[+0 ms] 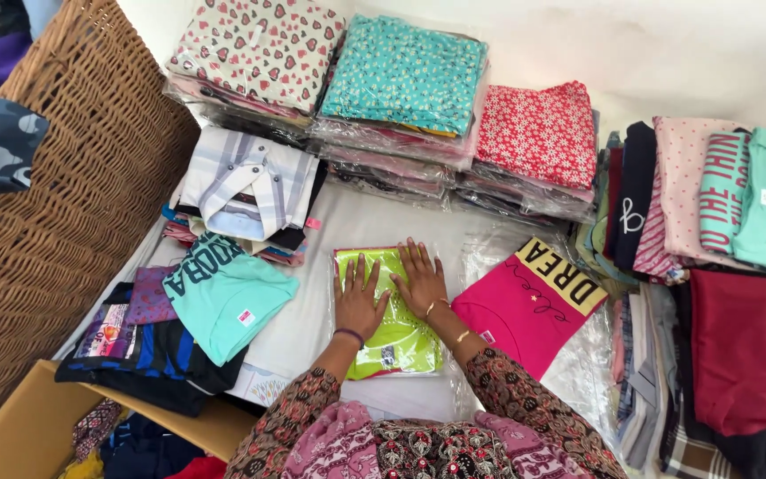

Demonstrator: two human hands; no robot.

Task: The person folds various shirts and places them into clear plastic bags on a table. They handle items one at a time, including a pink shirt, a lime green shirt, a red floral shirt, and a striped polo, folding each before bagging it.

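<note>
The person presses both hands flat on a lime-green garment (392,333) sealed in a clear plastic bag, which lies on the white sheet (312,310) directly in front of the person, between the teal T-shirt (223,297) and the pink T-shirt (525,306). The left hand (358,302) rests on the left half of the bag, fingers spread. The right hand (420,282) rests on the upper right half, also spread. Neither hand grips anything; both lie open with palms down on the plastic.

To flatten the bag well, pressure likely needs to run from the centre outward, so that trapped air leaves at the open end and the film does not crease. Both palms should stay flat; fingertip pressure alone would probably wrinkle the slippery film.

The bag is thin, glossy and reflective. The garment inside is soft knit fabric folded into a rectangle. Behind it stand stacks of bagged printed garments: a heart-print stack (259,53), a turquoise floral stack (405,75) and a red floral stack (538,133). A coarse woven wicker basket (73,195) stands at the left. Unbagged folded clothes (711,204) lie at the right.
</note>
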